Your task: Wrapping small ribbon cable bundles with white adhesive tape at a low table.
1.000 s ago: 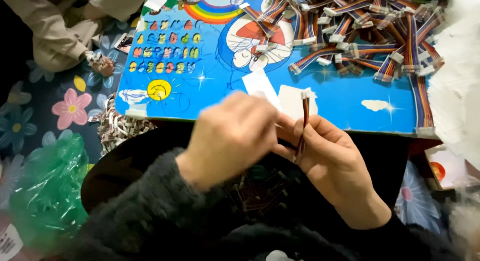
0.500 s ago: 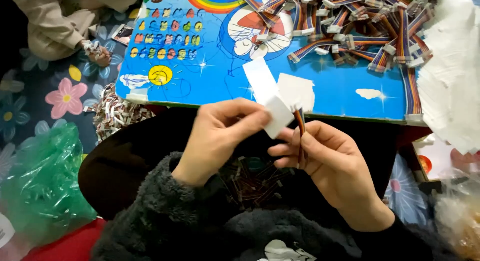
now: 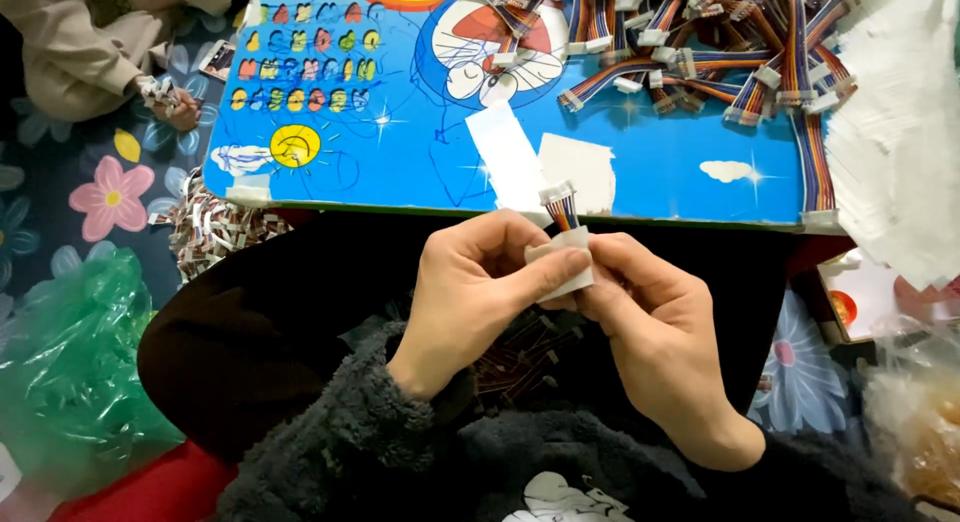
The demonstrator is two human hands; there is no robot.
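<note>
Green plastic bag (image 3: pixel 70 382) off on the floor, then the left hand (image 3: pixel 480 287) and right hand (image 3: pixel 650 317) pressed together over the lap, both pinching a small white paper label (image 3: pixel 563 262) around a rainbow ribbon cable (image 3: pixel 560 204), just below the blue cartoon table (image 3: pixel 400 142) with its cable pile (image 3: pixel 740 52).

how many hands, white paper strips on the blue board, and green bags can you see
Bare hands: 3, the left hand, the right hand, another person's hand
Flat white paper strips on the blue cartoon board: 2
Crinkled green plastic bags: 1
Total: 6
</note>
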